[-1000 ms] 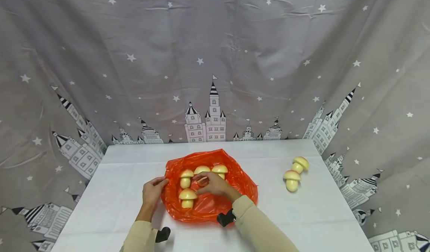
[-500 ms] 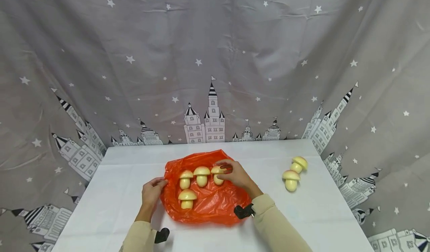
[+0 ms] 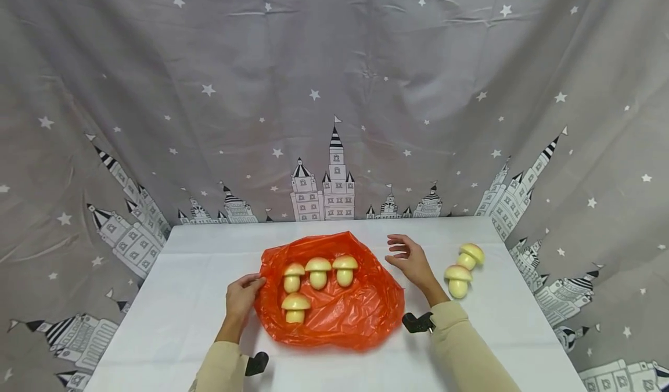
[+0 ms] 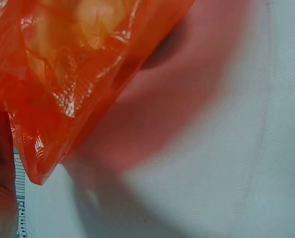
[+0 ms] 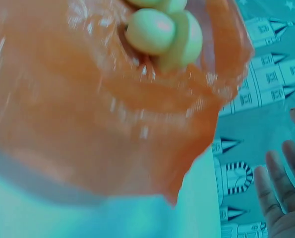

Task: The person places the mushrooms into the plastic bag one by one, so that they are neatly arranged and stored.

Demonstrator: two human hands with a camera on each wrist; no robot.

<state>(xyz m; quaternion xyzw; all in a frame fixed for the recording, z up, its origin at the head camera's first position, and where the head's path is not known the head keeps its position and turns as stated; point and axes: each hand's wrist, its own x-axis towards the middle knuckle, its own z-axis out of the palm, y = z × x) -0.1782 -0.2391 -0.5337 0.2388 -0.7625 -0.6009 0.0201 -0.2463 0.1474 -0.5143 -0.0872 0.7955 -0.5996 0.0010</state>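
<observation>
An orange-red plastic bag (image 3: 360,316) lies spread wide on the table, its rim raised around several yellow toy mushrooms. Three of these stand in a row along the back, the middle one (image 3: 318,273) between two others, and another mushroom (image 3: 295,306) is nearer the front left. My left hand (image 3: 241,299) pinches the bag's left rim; in the left wrist view a finger (image 4: 3,153) lies against the outer plastic. Beyond the bag's right edge, my right hand (image 3: 413,263) hovers with fingers spread and nothing held, also seen in the right wrist view.
On the right side of the table, two more mushrooms sit close together, one behind (image 3: 472,255) and one in front (image 3: 458,281). A white cloth covers the table (image 3: 198,258). Behind it hangs a grey curtain (image 3: 313,125) printed with castles and stars.
My right hand has left the mushroom at the back right of the bag and moved right, past the rim, with nothing in it. The left hand keeps its place at the bag.
</observation>
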